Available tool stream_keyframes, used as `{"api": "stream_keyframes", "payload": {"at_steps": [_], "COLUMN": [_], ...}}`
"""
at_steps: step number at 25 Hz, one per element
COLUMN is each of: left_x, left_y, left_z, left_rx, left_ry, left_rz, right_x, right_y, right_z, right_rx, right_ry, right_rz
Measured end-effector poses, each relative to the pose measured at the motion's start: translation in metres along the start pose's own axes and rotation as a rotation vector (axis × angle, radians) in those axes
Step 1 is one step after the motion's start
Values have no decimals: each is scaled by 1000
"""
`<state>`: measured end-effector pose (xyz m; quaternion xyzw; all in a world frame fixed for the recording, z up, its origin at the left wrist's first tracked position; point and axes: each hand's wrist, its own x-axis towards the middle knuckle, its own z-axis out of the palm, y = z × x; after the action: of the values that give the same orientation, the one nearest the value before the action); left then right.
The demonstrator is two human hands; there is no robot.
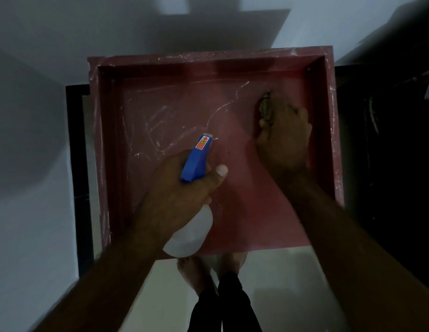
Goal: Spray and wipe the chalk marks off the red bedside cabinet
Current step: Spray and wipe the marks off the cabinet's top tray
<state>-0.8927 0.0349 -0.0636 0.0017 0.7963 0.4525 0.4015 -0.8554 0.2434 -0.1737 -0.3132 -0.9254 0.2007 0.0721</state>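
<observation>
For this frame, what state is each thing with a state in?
spray bottle: held in left hand, nozzle aimed over the red cabinet.
cloth: bunched, held by right hand against the cabinet top, right side.
chalk marks: unwiped across left and middle.
red cabinet: top partly marked, near-right area bare.

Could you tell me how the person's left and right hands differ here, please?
The left hand grips a blue-headed spray bottle; the right hand holds a dark cloth. The left hand is beside the chalk marks, the right hand near the right wall of the red cabinet. Both are over its top.
</observation>
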Motion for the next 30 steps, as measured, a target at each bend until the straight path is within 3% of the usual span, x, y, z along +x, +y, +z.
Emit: {"api": "stream_keyframes", "payload": {"at_steps": [2,5,7,9,11,14,17,19,21,22,24,28,30], "left_x": [3,7,8,7,7,8,7,7,9,10,11,12,14], "left_y": [0,-1,0,1,3,5,5,5,5,4,3,4,4], "left_z": [-2,-4,-5,-5,-4,-3,-3,-4,-4,-3,-1,0,-1], "left_rx": [6,0,12,14,19,15,9,17,46,47,12,19,19], "left_ry": [6,15,10,16,29,37,30,29,32,36,38,41,46], "left_rz": [15,11,13,23,19,27,41,41,36,30,23,28,25], "right_x": [-2,-4,10,10,4,0,19,21,17,16,18,31,30], "right_y": [-11,-9,2,3,-13,-14,-5,-3,-14,-20,-14,13,2], "right_z": [4,6,1,-5,-12,23,23,4,-14,-1,1,-8,-1], "right_rx": [17,2,-16,-63,-22,-48,-19,-68,-14,27,27,-19,4], "right_ry": [-23,-173,-168,-42,-22,-228,-249,-76,-40,-55,-173,-37,-21], "right_rz": [-46,-314,-242,-45,-8,-353,-126,25,-15,-147,-283,-21,9]}}
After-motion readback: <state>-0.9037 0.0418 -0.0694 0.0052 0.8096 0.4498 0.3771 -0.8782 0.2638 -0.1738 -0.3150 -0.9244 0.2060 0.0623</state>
